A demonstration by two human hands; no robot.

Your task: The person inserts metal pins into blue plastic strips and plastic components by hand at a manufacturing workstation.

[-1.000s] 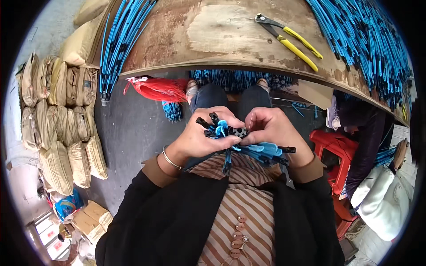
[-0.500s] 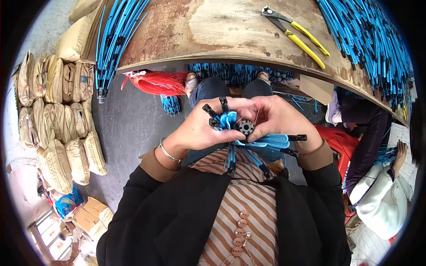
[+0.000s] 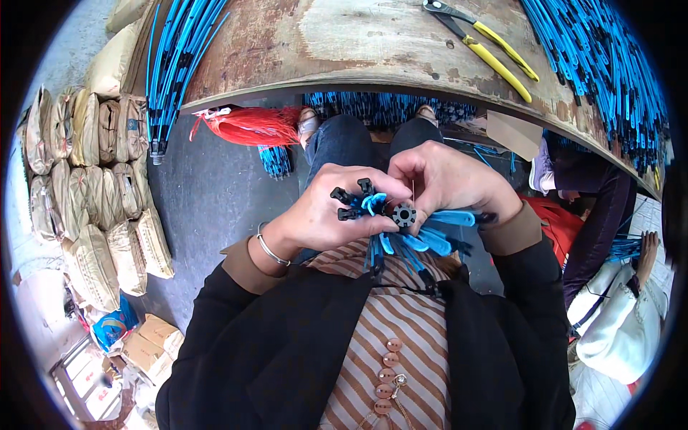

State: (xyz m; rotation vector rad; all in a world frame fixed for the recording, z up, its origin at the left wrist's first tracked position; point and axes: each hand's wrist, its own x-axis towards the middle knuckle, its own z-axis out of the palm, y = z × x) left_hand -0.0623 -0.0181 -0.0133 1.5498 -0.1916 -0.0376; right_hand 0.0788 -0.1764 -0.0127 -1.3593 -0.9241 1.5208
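Observation:
A small black notched ring [image 3: 404,215], like an umbrella rib hub, sits between my hands above my lap. My left hand [image 3: 326,204] is closed round a cluster of blue ribs [image 3: 372,203] with black end pieces, its thumb and fingertips beside the ring. My right hand [image 3: 451,183] is closed in a pinch at the ring's far right, on a thin wire [image 3: 413,192] that stands up between the fingertips. More blue ribs [image 3: 433,242] fan out below the ring and under my right hand. How the wire joins the ring is too small to tell.
Ahead, a worn wooden table [image 3: 358,43] bears yellow-handled cutting pliers [image 3: 494,57] and piles of blue ribs [image 3: 602,79]. Beneath lies a red plastic-strand bundle [image 3: 251,127]. Stacked sacks [image 3: 97,179] stand left; a co-worker's hand [image 3: 648,258] and white sleeve are at right.
My right fingertips have drawn closer together at the wire, which now stands more upright. The ring has shifted slightly right and down, and the ribs below it have swung.

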